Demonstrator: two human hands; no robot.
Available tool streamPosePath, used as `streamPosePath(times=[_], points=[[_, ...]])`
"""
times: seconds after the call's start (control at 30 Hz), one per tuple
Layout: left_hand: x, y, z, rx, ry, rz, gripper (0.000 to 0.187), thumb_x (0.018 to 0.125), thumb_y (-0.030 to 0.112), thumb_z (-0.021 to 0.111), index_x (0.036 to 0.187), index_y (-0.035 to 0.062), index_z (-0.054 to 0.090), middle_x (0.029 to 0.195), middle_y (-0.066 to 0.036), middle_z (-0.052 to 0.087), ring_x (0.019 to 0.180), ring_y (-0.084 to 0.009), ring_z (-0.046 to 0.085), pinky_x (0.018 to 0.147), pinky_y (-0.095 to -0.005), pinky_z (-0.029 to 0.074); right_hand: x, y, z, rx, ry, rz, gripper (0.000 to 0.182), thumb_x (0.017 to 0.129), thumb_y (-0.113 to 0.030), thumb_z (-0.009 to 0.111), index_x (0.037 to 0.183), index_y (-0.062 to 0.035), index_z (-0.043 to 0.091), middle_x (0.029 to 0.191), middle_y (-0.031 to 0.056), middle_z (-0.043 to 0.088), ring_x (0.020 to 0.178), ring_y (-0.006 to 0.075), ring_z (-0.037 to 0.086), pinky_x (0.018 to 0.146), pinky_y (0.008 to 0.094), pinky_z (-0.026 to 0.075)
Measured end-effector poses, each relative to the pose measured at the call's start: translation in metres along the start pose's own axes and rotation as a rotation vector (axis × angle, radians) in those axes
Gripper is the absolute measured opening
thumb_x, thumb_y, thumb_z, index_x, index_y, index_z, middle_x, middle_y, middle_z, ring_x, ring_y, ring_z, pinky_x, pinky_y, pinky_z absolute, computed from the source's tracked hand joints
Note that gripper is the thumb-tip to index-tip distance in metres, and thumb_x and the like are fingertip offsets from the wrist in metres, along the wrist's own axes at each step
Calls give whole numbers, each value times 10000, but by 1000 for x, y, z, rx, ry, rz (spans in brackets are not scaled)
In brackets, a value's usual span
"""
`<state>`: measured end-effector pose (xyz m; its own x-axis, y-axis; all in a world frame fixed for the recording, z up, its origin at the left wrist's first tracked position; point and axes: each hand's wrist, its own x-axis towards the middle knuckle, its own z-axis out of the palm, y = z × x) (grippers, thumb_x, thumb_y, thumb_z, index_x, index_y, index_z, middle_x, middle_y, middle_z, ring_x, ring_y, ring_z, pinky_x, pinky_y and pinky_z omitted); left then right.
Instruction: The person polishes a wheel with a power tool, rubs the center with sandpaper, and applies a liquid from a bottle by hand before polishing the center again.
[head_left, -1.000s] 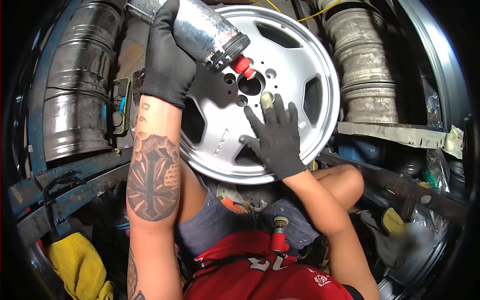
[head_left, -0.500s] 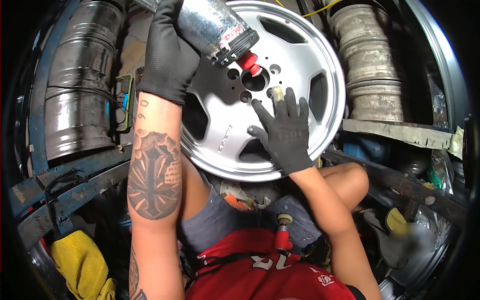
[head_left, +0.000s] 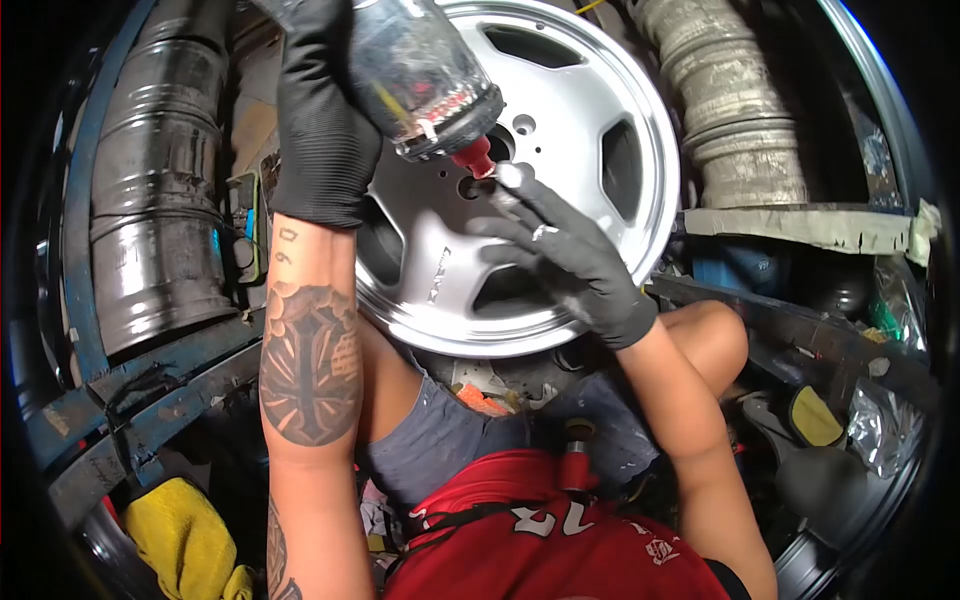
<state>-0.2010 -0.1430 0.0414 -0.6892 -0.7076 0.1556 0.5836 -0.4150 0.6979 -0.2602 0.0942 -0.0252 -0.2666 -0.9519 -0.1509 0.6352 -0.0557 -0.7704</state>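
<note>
My left hand (head_left: 325, 130), in a black glove, grips a dark, scuffed squeeze bottle (head_left: 415, 75) tilted with its red nozzle (head_left: 474, 157) downward. Below the bottle lies a silver alloy wheel (head_left: 400, 325) with its face up. Also gloved in black, my right hand (head_left: 570, 245) is turned partly palm up over the wheel, fingers apart. Its index fingertip sits at the nozzle's tip and carries a white blob (head_left: 510, 176). The nozzle and hand cover part of the wheel's centre hole.
Stacked wheel rims (head_left: 165, 190) stand at the left, and more rims (head_left: 735, 110) at the right. Blue metal frame bars (head_left: 165, 360) run beside my legs. A red handheld tool (head_left: 576, 462) rests near my lap, and a yellow cloth (head_left: 185, 540) hangs at lower left.
My right hand has lifted off the wheel face, turned over and come to the nozzle. The bottle has shifted slightly left and down in view. White stuff now shows on the right index fingertip.
</note>
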Motion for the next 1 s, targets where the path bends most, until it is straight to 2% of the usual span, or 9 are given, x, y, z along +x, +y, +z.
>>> streamPosePath(times=[0.03, 0.3, 0.4, 0.5, 0.6, 0.67, 0.8, 0.87, 1.0], points=[[-2, -1, 5, 4, -5, 8, 454, 1031, 410, 623, 1279, 30, 629, 1135, -95, 712, 1027, -212, 704, 926, -396, 590, 0, 6, 3, 159, -39, -15, 654, 1034, -241, 541, 1604, -12, 318, 1629, 194, 354, 1435, 415, 455, 1164, 501, 409], [15, -2, -46, -123, -128, -216, 566, 1041, 431, 597, 1405, 2, 534, 1333, -164, 641, 1245, -320, 623, 1078, -545, 514, 0, 12, 11, 687, -209, -64, 613, 1043, -160, 457, 1623, -61, 286, 1637, 169, 350, 1502, 420, 345, 1198, 543, 350], [15, -6, -37, -75, -26, -168, 542, 1047, 426, 592, 1392, 10, 553, 1331, -151, 644, 1240, -316, 623, 1069, -512, 526, -2, 10, 8, 725, -210, -43, 622, 1036, -163, 462, 1622, -58, 282, 1636, 186, 342, 1506, 423, 330, 1209, 551, 330], [4, -16, -14, -53, 47, -110, 296, 1051, 304, 603, 1204, 57, 660, 1094, -60, 699, 985, -198, 698, 900, -357, 591, -10, 5, 5, 709, -192, -42, 624, 1027, -148, 469, 1617, -49, 293, 1632, 205, 355, 1499, 415, 356, 1205, 549, 342], [-5, -26, -19, 303, 128, 187, 342, 1069, 290, 590, 1258, 13, 658, 1052, -59, 700, 944, -122, 670, 871, -281, 558, -20, 1, -11, 454, -99, -74, 595, 985, -100, 496, 1560, 19, 393, 1625, 219, 377, 1490, 412, 386, 1196, 536, 364], [-2, -33, -23, 393, 236, 382, 355, 1074, 271, 589, 1270, -19, 651, 1018, -56, 694, 919, -89, 624, 874, -263, 525, -24, -8, -30, -291, 25, -136, 569, 946, -92, 577, 1502, 1, 499, 1613, 260, 377, 1442, 445, 436, 1175, 540, 384], [0, -15, -21, 131, 203, 175, 528, 993, 455, 657, 1354, 74, 598, 1315, -90, 658, 1197, -250, 642, 1088, -437, 501, -30, -1, -32, -1476, 169, -176, 582, 948, -224, 635, 1517, -145, 541, 1621, 283, 343, 1454, 485, 389, 1200, 561, 314], [-1, -7, -24, -94, -178, 78, 547, 1022, 498, 588, 1316, 37, 606, 1190, -122, 692, 1093, -263, 681, 1003, -424, 553, -32, 17, -31, -1787, 199, -195, 596, 941, -326, 626, 1521, -218, 536, 1598, 274, 369, 1494, 458, 315, 1211, 588, 248], [8, 0, -29, -58, 228, -53, 531, 1000, 460, 620, 1351, 63, 589, 1284, -132, 670, 1177, -292, 655, 1068, -474, 519, -29, 38, -34, -1974, 213, -180, 620, 955, -478, 587, 1543, -298, 500, 1610, 229, 373, 1541, 425, 233, 1235, 606, 152]])
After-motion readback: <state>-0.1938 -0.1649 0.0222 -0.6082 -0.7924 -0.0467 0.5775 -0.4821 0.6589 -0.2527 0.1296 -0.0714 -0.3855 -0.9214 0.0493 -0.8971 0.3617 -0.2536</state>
